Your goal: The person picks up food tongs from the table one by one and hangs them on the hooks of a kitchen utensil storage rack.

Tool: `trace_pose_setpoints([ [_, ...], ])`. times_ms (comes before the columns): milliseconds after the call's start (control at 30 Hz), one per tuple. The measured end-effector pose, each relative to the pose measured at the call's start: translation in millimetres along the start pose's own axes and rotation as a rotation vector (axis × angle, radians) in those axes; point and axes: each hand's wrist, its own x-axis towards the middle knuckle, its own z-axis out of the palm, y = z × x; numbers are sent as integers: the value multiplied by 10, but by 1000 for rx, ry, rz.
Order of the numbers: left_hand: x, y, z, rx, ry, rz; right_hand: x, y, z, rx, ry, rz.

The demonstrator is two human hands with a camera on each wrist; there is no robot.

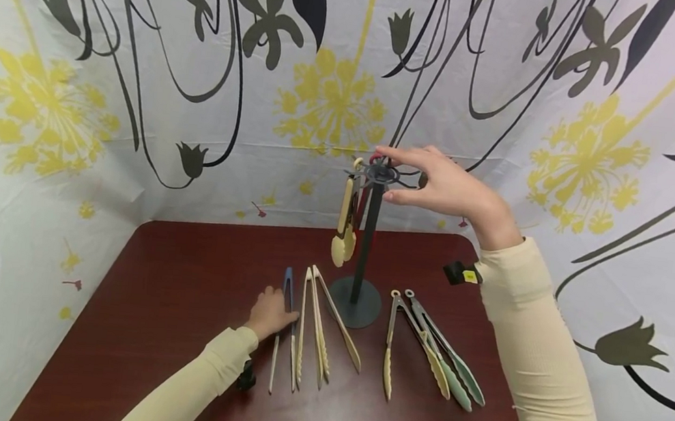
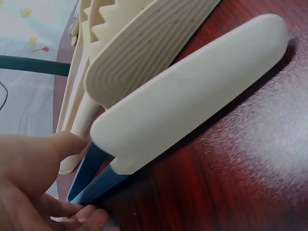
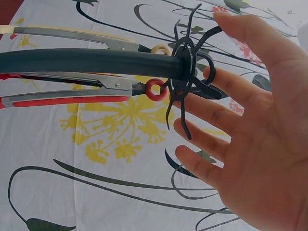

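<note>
My left hand (image 1: 271,313) has its fingers curled round the blue handle arms of the blue tongs (image 2: 187,96), which lie at the left end of the row on the tabletop (image 1: 193,291). My right hand (image 1: 439,180) is up at the hooks of the black stand (image 1: 368,241), fingers spread and fairly straight, touching the hooks rather than clenching them.

What worries me most is the neighbour: the cream tongs (image 1: 301,330) lie just beside, so a sideways pull could knock or drag them. My grip sits on the arms, leaving the white heads loose; I judge they could swing or spring apart if I lift fast. At the stand, too firm a push could tip or turn it, since the yellow tongs (image 1: 345,204) and red tongs (image 3: 72,101) both hang to one side, and a jolt might shake their rings off.

As for direction, the blue tongs' hinge end points away from me, toward the far edge, and the white heads point back at me. Their long axis runs near to far, almost straight, with the arms slightly splayed.
</note>
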Motion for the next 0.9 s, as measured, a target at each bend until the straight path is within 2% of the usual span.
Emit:
trace_pose_setpoints([
  [200, -14, 6, 57, -6, 21, -15, -9, 17, 31, 33, -13, 3],
  [367, -27, 28, 46, -50, 65, -20, -3, 11, 35, 34, 7, -15],
  [633, -28, 46, -12, -188, 133, -29, -5, 8, 25, 53, -3, -6],
  [900, 1, 137, -168, -284, 248, 54, -1, 25, 14, 42, -19, 7],
])
